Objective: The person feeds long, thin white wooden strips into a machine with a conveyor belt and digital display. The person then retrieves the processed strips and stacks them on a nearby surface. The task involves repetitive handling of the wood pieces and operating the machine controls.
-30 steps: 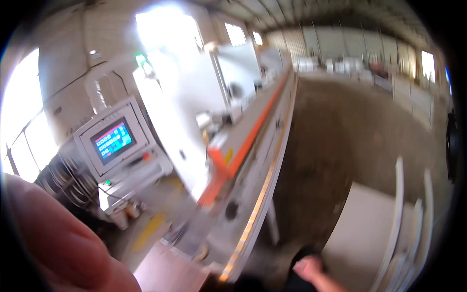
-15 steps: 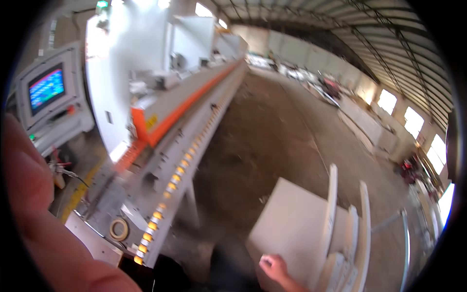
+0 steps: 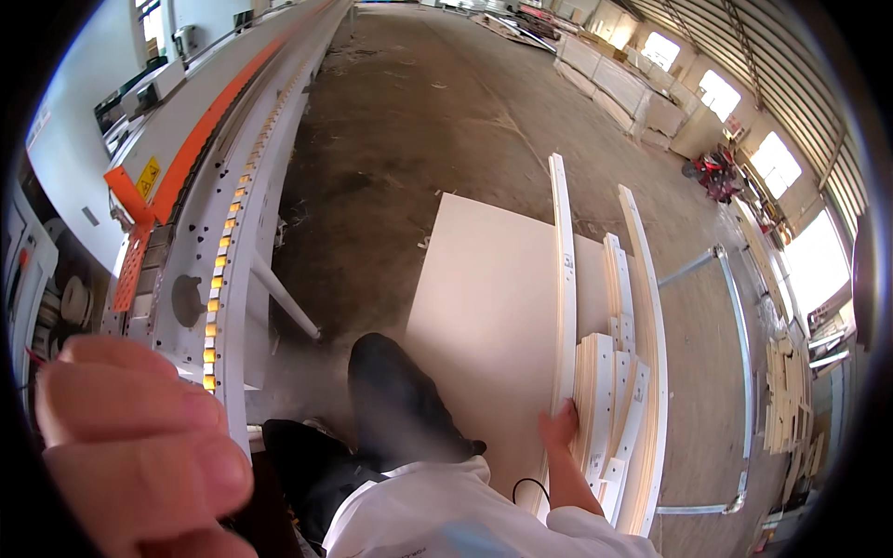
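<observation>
Long strip [image 3: 565, 270], pale and thin, is laid on the big white panel [image 3: 484, 279], toward its right edge, and its tip is seen out past the panel's far edge. Its near part is met by the right hand [image 3: 558, 428]. The fingertips there are mostly hidden, so it cannot be told how tightly that hand is closed; the strip may be held or only touched. Short strips [image 3: 595, 391] are stacked just to the right of the hand. Another strip [image 3: 656, 344], also long, is laid on their far side, to the right.

Left hand [image 3: 139, 437] is held up close to the camera with its fingers bent in. Whether anything is gripped by it cannot be told. Behind it, the machine [image 3: 206, 214] is fitted with an orange bar [image 3: 220, 109] and, along its right edge, yellow rollers [image 3: 214, 305]. At the right, a pipe frame [image 3: 735, 307] is set on the floor [image 3: 419, 112].
</observation>
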Available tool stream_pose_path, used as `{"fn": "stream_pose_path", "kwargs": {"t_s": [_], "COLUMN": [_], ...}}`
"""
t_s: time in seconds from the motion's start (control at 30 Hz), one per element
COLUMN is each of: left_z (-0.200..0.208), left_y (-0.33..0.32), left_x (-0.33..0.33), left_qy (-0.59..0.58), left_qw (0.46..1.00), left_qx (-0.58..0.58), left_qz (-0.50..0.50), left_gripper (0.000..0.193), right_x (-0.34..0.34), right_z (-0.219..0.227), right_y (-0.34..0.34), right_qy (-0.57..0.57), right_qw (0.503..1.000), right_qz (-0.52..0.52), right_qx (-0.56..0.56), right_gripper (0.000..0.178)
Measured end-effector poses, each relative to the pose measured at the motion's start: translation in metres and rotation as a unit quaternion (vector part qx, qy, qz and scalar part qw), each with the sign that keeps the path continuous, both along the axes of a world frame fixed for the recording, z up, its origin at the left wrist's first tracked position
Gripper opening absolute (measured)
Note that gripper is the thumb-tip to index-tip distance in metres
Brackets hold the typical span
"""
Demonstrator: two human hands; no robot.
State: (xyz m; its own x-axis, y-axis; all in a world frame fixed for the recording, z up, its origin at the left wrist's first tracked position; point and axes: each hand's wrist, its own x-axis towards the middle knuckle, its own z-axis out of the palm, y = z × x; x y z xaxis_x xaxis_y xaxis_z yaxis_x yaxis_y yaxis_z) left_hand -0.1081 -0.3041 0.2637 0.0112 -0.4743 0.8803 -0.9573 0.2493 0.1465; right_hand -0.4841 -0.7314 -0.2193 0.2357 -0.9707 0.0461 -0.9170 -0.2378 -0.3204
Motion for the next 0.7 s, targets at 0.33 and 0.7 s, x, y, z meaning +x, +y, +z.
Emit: {"fn": "stream_pose_path", "kwargs": {"t_s": [0.33,0.7], "left_z": [-0.182,-0.289], "left_y": [0.049,0.083], "left_x": [-0.005,-0.053], "left_qy": [0.314,0.515], "left_qw": [0.913,0.816], "left_qx": [0.086,0.067], "left_qz": [0.247,0.252], "left_gripper": [0.059,0.054], "right_x": [0.036,0.119], "right_z": [-0.004,-0.001], "right_y": [0.0,-0.118], "right_qy": [0.169,0.117], "right_qw": [0.985,0.989], "right_qz": [0.044,0.064], "right_qx": [-0.006,-0.06], "right_gripper": [0.073,0.075]}}
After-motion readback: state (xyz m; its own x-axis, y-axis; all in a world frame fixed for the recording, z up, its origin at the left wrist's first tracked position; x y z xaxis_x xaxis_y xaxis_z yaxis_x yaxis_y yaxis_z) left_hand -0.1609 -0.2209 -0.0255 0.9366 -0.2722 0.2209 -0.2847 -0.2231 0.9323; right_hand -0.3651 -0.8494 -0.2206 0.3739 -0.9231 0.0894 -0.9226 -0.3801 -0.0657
